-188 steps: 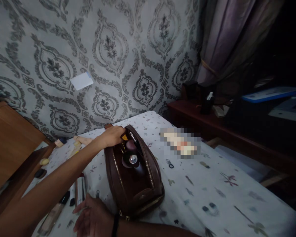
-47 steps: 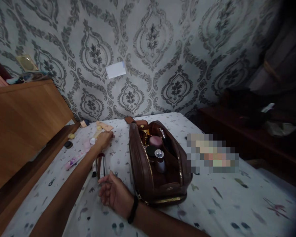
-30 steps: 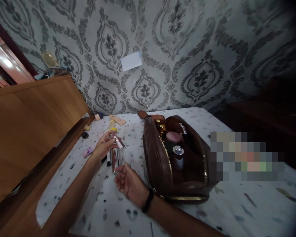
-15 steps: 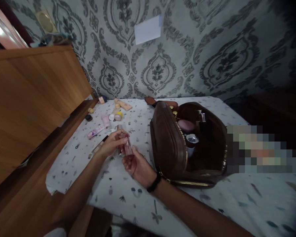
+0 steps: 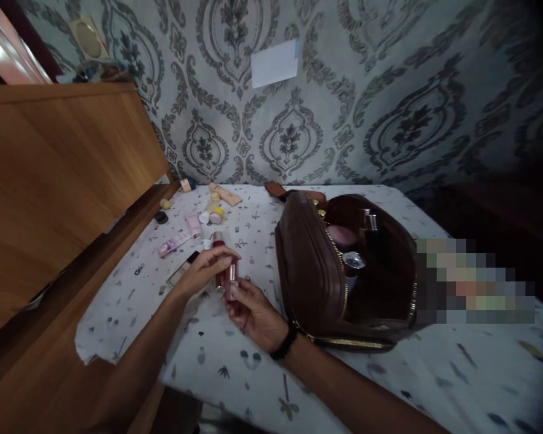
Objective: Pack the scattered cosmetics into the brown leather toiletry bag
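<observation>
At centre, a glossy pink tube point(image 5: 231, 286) is pinched in the fingers of left hand point(image 5: 208, 266) and right hand point(image 5: 259, 314), the brown bag point(image 5: 305, 265) at right part-filled, other cosmetics point(image 5: 193, 226) loose at left.

Looks like a home: patterned wallpaper point(image 5: 289, 135) beyond the left hand point(image 5: 207, 267), wood panel point(image 5: 67, 175) to its left, printed cloth point(image 5: 259, 236) beneath.

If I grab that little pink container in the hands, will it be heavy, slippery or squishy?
Probably light: the small pink container looks little beside the left hand and right hand holding it. Maybe slippery, since its surface looks shiny. Likely stiff rather than squishy, because its sides look straight where it's held.
</observation>
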`<state>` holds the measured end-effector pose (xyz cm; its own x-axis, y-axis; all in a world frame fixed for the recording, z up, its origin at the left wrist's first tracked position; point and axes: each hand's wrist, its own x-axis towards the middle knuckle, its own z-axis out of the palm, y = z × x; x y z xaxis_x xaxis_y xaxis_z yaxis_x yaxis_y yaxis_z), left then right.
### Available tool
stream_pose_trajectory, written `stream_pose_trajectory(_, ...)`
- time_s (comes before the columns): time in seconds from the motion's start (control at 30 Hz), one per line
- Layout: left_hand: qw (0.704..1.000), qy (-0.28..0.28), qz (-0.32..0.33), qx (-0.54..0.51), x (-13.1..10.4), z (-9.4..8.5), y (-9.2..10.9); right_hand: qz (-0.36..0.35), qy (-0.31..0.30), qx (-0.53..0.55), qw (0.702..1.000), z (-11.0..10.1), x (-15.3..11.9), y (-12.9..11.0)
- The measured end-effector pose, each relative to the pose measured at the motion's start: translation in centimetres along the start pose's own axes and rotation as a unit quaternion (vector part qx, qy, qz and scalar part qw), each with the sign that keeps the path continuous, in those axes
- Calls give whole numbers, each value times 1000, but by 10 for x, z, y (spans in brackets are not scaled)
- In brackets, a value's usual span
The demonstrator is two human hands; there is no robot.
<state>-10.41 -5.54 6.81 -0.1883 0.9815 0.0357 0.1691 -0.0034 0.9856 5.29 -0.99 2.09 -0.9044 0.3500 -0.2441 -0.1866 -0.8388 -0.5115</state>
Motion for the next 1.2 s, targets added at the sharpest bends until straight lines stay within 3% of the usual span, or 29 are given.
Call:
stream_pose_trajectory(0.23, 998, -30, 30, -40, -6, -13, 2, 1, 2, -1, 1000, -1, 1, 0)
stream_pose_trajectory(0.4, 999, 25, 33, 12, -13, -20, 10, -2, -10, 9, 1000, -4, 4, 5)
stream_pose_trajectory(0.7, 991, 68, 18, 116, -18, -34, 17, -16, -28, 43, 999, -11, 13, 8)
stream_pose_trajectory(0.9, 970, 116, 8, 211, -15, -37, 19, -37, -26, 27, 999, -12, 15, 10)
stream_pose_trajectory(1.2, 958, 16, -1, 288, -8, -48, 50, -31, -41, 34, 998, -16, 18, 11)
